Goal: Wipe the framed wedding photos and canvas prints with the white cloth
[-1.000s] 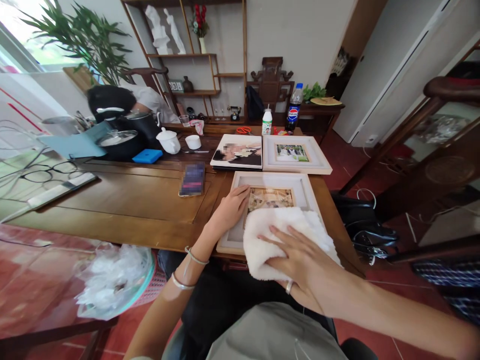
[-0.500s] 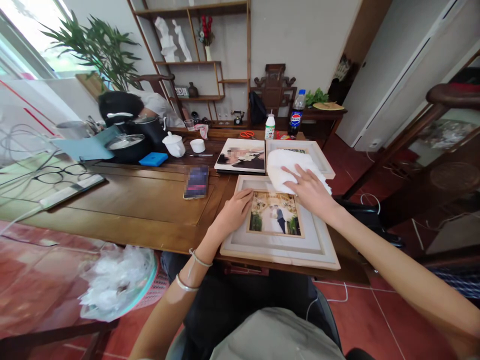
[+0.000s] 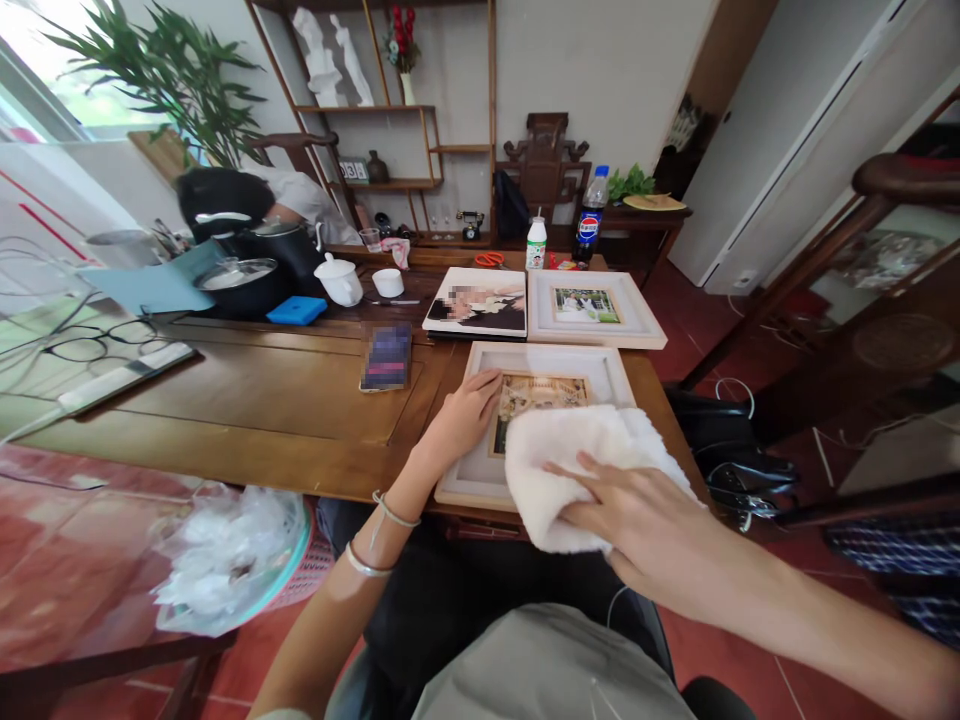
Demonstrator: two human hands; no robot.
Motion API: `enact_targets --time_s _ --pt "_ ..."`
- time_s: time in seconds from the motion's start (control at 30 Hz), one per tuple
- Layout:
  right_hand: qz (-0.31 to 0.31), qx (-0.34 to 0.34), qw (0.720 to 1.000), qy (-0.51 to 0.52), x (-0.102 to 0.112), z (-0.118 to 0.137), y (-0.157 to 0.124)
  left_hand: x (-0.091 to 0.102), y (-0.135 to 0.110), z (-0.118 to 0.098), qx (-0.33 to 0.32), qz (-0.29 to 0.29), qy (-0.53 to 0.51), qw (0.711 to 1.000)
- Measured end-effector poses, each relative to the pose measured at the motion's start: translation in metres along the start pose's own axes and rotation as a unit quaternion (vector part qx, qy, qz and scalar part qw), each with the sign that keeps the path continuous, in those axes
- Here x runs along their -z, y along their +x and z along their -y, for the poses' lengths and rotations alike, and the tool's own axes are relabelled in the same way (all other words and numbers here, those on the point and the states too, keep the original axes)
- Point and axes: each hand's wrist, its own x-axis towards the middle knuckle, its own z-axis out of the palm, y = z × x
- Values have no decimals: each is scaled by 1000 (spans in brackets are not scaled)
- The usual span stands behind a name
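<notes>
A pale wooden picture frame with a couple's photo lies flat near the table's front edge. My left hand rests on its left side, fingers stretched out, nothing held. A thick, fluffy white cloth covers the lower right of this frame and juts past its front edge. My right hand presses on the cloth from above and grips it, the thumb side partly tucked in its folds. Behind lies a second picture frame showing a garden photo, beside a photo album or stack of prints.
A phone, blue box, white teapot, cup, orange scissors, white bottle and cola bottle stand about. A person leans beyond the pots. A lined basket sits lower left.
My right hand has drawn the white cloth toward me, from the far frame's edge to the near frame's lower right, uncovering the garden photo. My left hand has stayed on the near frame.
</notes>
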Motion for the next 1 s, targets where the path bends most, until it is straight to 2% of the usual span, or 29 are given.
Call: enact_targets --time_s 0.07,0.13,0.23,0.3,0.37,0.5,0.63,0.73,0.8,0.9,1.0 --pt "-30 -3 1000 9 14 -4 -10 1 0 -1 3 5 1 1000" --pt "-97 -23 995 -30 27 -20 -14 1 0 -2 6 7 2 1000" --pt "-210 -68 967 -125 37 -52 -7 1 0 -2 6 4 3 1000" --pt "-240 -88 953 -161 36 -72 2 1 0 -2 3 1 4 1000" --pt "-217 -86 957 -170 27 -89 14 1 0 -1 2 1 5 1000" --pt "-120 -97 978 -137 -5 -113 41 1 0 -2 0 0 1 1000" --pt "-89 -101 984 -119 -28 -123 59 2 0 -2 6 3 3 1000" --pt "-71 -99 985 -122 -29 -115 59 1 0 -2 9 1 1 1000" --pt "-44 -93 988 -115 -25 -98 49 1 0 -2 6 0 0 1000" --pt "-4 -84 993 -78 -14 -60 24 0 0 -1 5 -1 1 1000" --pt "10 -62 998 -20 -9 -18 -2 0 0 -1 7 -1 1 1000"
